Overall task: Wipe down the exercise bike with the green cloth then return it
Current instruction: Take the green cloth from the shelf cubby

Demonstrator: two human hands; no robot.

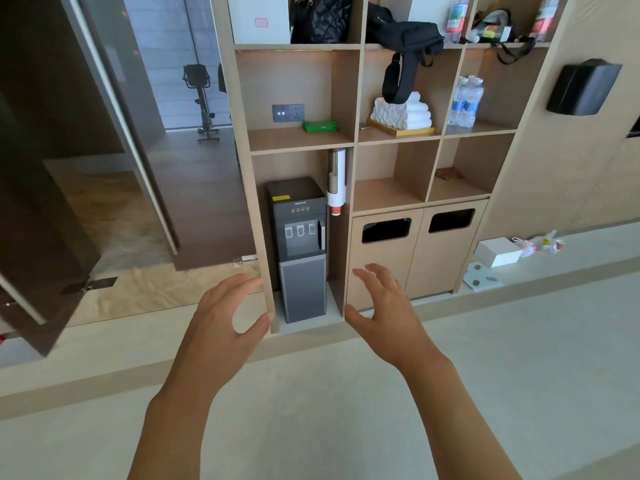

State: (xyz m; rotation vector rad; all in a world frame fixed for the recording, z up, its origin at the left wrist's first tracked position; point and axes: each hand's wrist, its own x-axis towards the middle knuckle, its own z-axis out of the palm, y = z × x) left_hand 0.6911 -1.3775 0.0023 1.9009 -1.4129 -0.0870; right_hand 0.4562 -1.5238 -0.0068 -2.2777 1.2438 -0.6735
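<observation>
Shelf unit [356,98] stands straight ahead of your hands, exercise bike [204,102] far up-left of left hand [225,320], through doorway, well apart. Green cloth [320,126] lies folded in cubby above both hands, beside wall socket [288,112], long axis running left-right. Cloth sits above the gap between your hands, neither clearly nearer. Right hand [384,313] empty, fingers spread, half-curled. Left hand same: open, holds nothing. Judgement: raise either hand forward and up into cubby.

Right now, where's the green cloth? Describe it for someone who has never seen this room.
Find the tall wooden shelf unit on the wall. In its left column, the cubby directly above the water dispenser has a grey wall socket. The green cloth lies folded on that shelf's floor, the only bright green item; the neighbouring cubby holds white rolled towels.
</observation>
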